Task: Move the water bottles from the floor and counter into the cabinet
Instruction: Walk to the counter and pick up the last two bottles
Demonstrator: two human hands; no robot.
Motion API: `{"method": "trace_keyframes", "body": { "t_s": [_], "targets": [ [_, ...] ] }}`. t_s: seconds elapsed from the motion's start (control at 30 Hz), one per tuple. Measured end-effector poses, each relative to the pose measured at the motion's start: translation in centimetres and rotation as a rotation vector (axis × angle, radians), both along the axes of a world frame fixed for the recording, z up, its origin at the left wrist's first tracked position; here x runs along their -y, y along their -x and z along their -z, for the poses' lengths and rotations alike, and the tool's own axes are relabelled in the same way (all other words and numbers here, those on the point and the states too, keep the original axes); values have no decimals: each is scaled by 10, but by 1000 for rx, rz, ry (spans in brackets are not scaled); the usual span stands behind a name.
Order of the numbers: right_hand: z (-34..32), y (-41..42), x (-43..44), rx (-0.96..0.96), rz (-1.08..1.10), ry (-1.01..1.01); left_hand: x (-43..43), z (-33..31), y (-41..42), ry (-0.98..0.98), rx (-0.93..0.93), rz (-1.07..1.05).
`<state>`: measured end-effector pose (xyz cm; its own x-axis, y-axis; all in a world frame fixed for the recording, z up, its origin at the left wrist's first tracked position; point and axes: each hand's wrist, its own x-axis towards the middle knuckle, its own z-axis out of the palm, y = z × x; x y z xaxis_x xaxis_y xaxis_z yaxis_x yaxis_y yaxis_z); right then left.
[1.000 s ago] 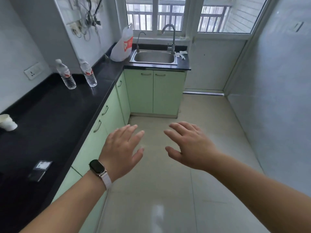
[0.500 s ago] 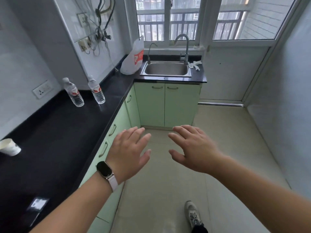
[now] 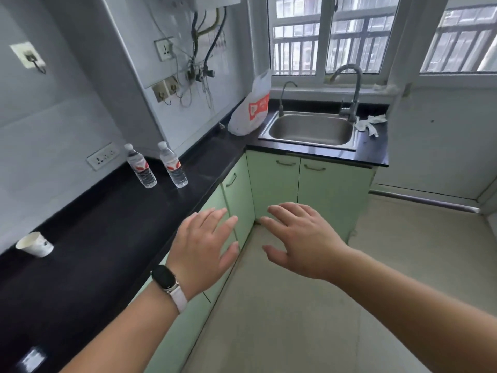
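**Hands Empty; Bottles on Counter**

Both hands are extended palm down with fingers spread and straight, holding nothing. The left hand [image 3: 201,249], with a watch [image 3: 164,278] on its wrist, hovers over the front edge of the black counter [image 3: 107,224]. The right hand [image 3: 301,243] hovers just beside it, above the tiled floor [image 3: 295,319].

The two water bottles stand upright on the counter, well ahead of the left hand. The left bottle [image 3: 139,168] is nearer the wall socket [image 3: 103,156]. The right bottle [image 3: 173,166] is near it, and the two do not touch.

The counter is L-shaped and turns at the far corner to carry a steel sink [image 3: 309,129] under the window [image 3: 322,36]. A plastic bag [image 3: 252,109] leans in the corner, left of the sink, and a crumpled cloth [image 3: 371,123] lies to the sink's right. A paper cup [image 3: 36,244] lies tipped on the near left of the counter.

The green cabinet doors [image 3: 271,189] below the counter are all shut. The counter between the hands and the bottles is bare, and open floor extends to the right.
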<state>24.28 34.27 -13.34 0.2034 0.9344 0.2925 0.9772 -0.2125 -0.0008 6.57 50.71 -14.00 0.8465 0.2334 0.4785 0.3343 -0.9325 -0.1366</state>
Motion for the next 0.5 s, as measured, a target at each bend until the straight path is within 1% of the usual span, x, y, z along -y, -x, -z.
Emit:
{"method": "trace_keyframes", "body": {
  "t_s": [0.13, 0.3, 0.5],
  "targets": [
    [-2, -30, -23, -49, -44, 25, -14, 7, -16, 29, -18, -63],
    [-4, -57, -67, -115, -62, 77, -53, 11, -29, 40, -26, -137],
    [4, -71, -141, -100, -99, 94, -122, 35, -37, 99, -34, -200]
  ]
}}
